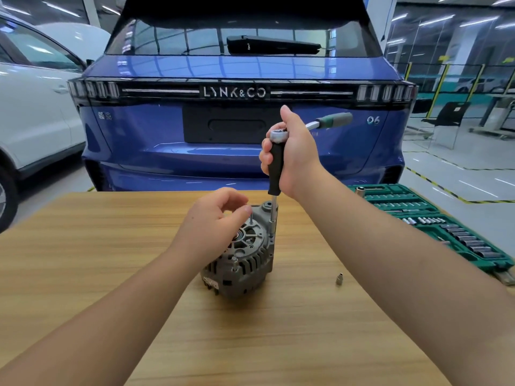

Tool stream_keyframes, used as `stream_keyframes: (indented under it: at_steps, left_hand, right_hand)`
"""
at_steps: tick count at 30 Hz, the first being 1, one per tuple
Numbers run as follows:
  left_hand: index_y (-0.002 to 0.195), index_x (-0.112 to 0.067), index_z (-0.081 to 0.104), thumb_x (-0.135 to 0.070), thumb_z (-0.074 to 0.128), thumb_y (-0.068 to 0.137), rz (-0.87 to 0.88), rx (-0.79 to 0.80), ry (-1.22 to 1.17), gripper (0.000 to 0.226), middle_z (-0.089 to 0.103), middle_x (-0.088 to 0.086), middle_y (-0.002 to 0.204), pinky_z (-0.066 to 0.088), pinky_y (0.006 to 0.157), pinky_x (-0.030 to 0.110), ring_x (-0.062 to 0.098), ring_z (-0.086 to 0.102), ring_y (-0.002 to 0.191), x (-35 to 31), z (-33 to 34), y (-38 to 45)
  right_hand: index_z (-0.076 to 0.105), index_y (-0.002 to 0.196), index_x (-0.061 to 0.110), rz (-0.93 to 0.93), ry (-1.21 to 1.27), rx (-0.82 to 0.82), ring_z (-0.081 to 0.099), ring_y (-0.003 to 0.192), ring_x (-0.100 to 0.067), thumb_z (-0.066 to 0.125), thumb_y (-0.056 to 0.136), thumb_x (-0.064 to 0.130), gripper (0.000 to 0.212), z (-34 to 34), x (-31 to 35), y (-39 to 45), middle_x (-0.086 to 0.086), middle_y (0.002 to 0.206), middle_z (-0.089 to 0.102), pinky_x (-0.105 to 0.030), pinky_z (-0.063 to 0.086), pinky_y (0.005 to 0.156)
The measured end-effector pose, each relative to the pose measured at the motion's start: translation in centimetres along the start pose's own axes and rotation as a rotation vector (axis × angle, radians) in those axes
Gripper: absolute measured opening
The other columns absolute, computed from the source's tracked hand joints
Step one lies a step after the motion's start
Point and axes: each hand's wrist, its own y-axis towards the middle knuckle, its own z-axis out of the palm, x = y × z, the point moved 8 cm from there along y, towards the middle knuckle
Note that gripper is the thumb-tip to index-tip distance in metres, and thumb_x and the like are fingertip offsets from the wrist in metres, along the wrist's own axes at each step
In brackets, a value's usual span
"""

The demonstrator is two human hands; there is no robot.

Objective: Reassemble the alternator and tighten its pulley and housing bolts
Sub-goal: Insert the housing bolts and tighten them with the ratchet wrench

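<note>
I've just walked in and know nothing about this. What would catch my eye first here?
Probably the blue car filling the background right behind the wooden table. Next, the grey alternator at the table's middle, where the right hand grips a black-handled driver with a ratchet on top, standing on the housing's edge, while the left hand hovers over it. A green socket case lies open at right.

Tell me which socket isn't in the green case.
The small silver socket lying loose on the wooden table, right of the grey alternator. The others sit in rows inside the green socket case.
</note>
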Motion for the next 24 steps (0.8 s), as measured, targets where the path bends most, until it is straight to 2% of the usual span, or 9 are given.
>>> stream_keyframes:
  at_steps: [1,4,7,10,12,15,18,21,24]
  left_hand:
    - [0.099,-0.045,0.060,-0.035,0.070,0.096,-0.003,0.028,0.010,0.014,0.068,-0.023,0.096,0.047,0.076,0.018,-0.017,0.060,0.093,-0.1,0.4,0.7]
    - [0.100,-0.042,0.062,-0.045,0.073,0.091,-0.030,0.178,0.094,0.015,0.069,-0.022,0.097,0.047,0.074,0.018,-0.008,0.064,0.092,-0.1,2.6,2.7]
    - [0.094,-0.036,0.062,-0.052,0.077,0.086,-0.090,0.213,0.104,0.023,0.072,-0.015,0.089,0.050,0.069,0.024,0.001,0.068,0.083,0.3,3.8,4.4]
    - [0.102,-0.044,0.063,-0.051,0.076,0.088,-0.127,0.288,0.019,0.021,0.074,-0.021,0.093,0.053,0.077,0.026,-0.005,0.069,0.085,1.2,5.0,4.9]
    - [0.102,-0.047,0.066,-0.052,0.071,0.091,-0.149,0.343,0.037,0.013,0.072,-0.028,0.094,0.051,0.079,0.025,-0.008,0.067,0.087,2.0,6.0,4.5]
    - [0.100,-0.048,0.070,-0.052,0.064,0.096,-0.137,0.374,0.062,0.008,0.068,-0.031,0.091,0.047,0.075,0.025,-0.006,0.065,0.086,2.5,6.5,4.2]
    - [0.097,-0.045,0.070,-0.052,0.063,0.098,-0.120,0.398,0.065,0.010,0.067,-0.032,0.090,0.045,0.071,0.024,-0.013,0.061,0.082,2.4,6.5,4.0]
    - [0.094,-0.044,0.069,-0.051,0.064,0.097,-0.116,0.414,0.099,0.009,0.067,-0.029,0.086,0.044,0.069,0.023,-0.011,0.062,0.078,2.7,6.8,3.9]
    - [0.094,-0.045,0.069,-0.049,0.067,0.096,-0.128,0.410,0.115,0.005,0.069,-0.025,0.085,0.044,0.069,0.021,-0.006,0.064,0.081,3.0,6.9,4.3]
  right_hand:
    - [0.059,0.065,0.017,-0.031,-0.018,0.016,0.050,0.047,-0.014,0.056,0.097,0.053,0.048,0.2,0.0,0.0,-0.002,0.058,0.056,-0.023,0.041,0.045]
    - [0.068,0.092,0.012,-0.170,-0.115,0.062,0.051,0.051,-0.018,0.048,0.100,0.057,0.050,0.6,0.4,-0.3,-0.006,0.064,0.059,-0.028,0.043,0.050]
    - [0.070,0.109,0.019,-0.312,-0.241,0.091,0.058,0.061,-0.020,0.045,0.103,0.053,0.042,0.5,1.4,-0.9,-0.007,0.080,0.068,-0.033,0.048,0.058]
    - [0.069,0.111,0.027,-0.412,-0.390,0.103,0.066,0.074,-0.018,0.043,0.106,0.044,0.032,0.2,2.5,-1.6,-0.002,0.107,0.074,-0.033,0.055,0.064]
    - [0.069,0.111,0.027,-0.481,-0.522,0.121,0.069,0.082,-0.015,0.044,0.107,0.037,0.027,0.0,3.2,-2.2,0.001,0.112,0.072,-0.035,0.059,0.069]
    - [0.071,0.113,0.017,-0.666,-0.810,0.174,0.070,0.094,-0.011,0.050,0.106,0.023,0.023,0.9,4.2,-3.3,0.000,0.113,0.070,-0.029,0.057,0.078]
    - [0.073,0.109,0.003,-0.829,-1.041,0.273,0.064,0.108,-0.016,0.056,0.103,0.012,0.020,2.5,4.7,-4.4,-0.008,0.119,0.068,-0.023,0.050,0.095]
    - [0.068,0.103,0.006,-0.825,-1.321,0.299,0.063,0.090,-0.019,0.056,0.102,0.011,0.014,3.3,4.5,-4.5,-0.001,0.102,0.065,-0.033,0.052,0.083]
    - [0.052,0.106,0.019,-0.686,-1.573,0.312,0.057,0.077,-0.020,0.039,0.097,0.032,0.020,3.6,4.2,-4.4,0.006,0.099,0.051,-0.043,0.048,0.073]
